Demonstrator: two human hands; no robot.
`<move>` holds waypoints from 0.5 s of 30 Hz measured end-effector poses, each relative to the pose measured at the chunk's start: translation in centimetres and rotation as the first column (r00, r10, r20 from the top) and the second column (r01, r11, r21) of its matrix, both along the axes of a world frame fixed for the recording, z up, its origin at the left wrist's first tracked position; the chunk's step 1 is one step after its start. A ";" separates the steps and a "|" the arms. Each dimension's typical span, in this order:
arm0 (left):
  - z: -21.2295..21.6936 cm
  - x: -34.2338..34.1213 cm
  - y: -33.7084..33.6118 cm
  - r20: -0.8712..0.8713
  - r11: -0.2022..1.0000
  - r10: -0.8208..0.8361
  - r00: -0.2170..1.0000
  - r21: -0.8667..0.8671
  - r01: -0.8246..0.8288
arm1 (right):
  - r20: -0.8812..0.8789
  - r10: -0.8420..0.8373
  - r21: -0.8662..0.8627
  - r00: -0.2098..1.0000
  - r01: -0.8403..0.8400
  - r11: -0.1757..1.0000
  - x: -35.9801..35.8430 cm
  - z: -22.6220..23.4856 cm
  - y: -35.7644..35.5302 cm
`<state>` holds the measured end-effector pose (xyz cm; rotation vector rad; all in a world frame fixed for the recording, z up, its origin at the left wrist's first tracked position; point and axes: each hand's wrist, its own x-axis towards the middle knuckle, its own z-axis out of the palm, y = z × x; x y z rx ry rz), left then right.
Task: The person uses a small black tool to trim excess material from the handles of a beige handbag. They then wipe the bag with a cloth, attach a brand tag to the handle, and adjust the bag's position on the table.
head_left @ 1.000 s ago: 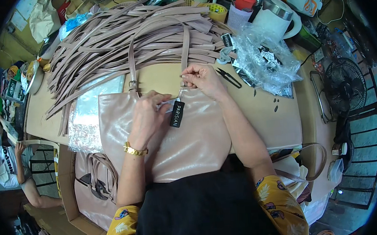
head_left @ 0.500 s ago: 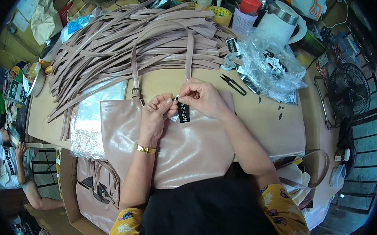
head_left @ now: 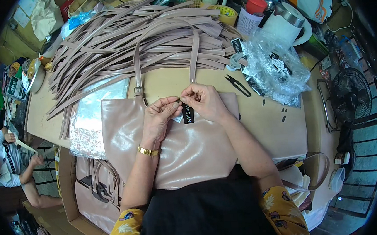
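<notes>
Bright, even light is spread across the table (head_left: 285,128); shadows are kept soft and short. Glare is thrown off the glossy pink bag (head_left: 190,148) and the crinkled plastic wrap (head_left: 277,67). Straight edges are bent toward the rim, corners are swallowed by black vignette, and the centre is held sharp.

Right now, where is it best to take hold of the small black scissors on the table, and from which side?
Probably by the narrow joined end of the black scissors, coming from above on the right hand side: they lie flat on bare table, clear of the plastic bag.
</notes>
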<state>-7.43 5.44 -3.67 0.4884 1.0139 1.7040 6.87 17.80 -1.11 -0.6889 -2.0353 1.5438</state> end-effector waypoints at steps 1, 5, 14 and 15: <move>-0.1 0.0 0.0 -0.016 1.000 0.008 1.000 -0.002 -0.008 | -0.005 -0.008 0.003 1.000 0.008 1.000 0.0 0.0 0.0; -0.9 0.1 0.2 -0.073 0.999 0.036 0.997 -0.017 -0.038 | -0.052 -0.020 0.006 0.998 0.020 1.000 -0.2 -0.6 0.0; -0.2 0.9 0.3 -0.179 0.995 0.071 0.981 -0.053 -0.082 | -0.044 -0.037 0.003 0.998 0.037 0.999 -0.1 -0.5 0.0; -0.1 0.9 0.3 -0.193 0.995 0.068 0.979 -0.059 -0.081 | -0.030 -0.021 0.016 0.999 0.021 1.000 -0.1 -0.4 0.0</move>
